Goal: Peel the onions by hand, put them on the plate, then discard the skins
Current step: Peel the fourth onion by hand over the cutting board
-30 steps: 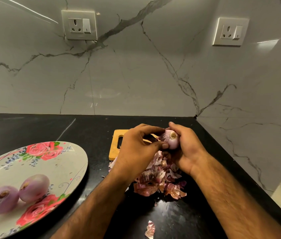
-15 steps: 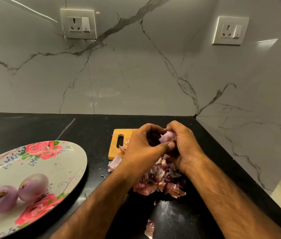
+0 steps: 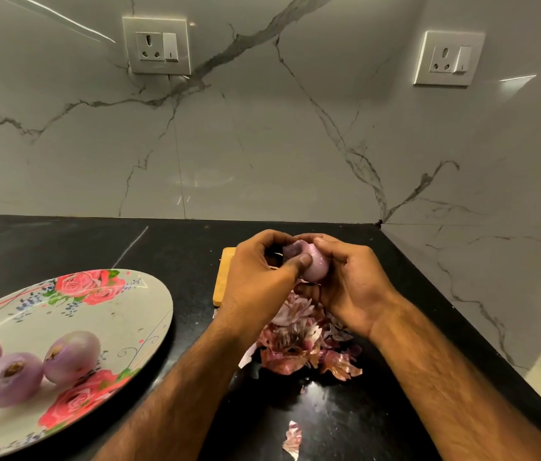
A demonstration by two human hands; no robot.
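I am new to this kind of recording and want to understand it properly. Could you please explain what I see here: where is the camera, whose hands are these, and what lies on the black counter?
There is no machine here. A person wears one wide-angle camera on the head, so the picture looks forward and down at that person's own two bare hands. The left hand and the right hand together hold one onion, with fingers curled round it, above a pile of skins on the black counter. A wooden board shows partly behind the left hand. To the left is a flowered plate with three onions on it. One loose skin lies nearer to the camera. On the marble wall are two sockets.
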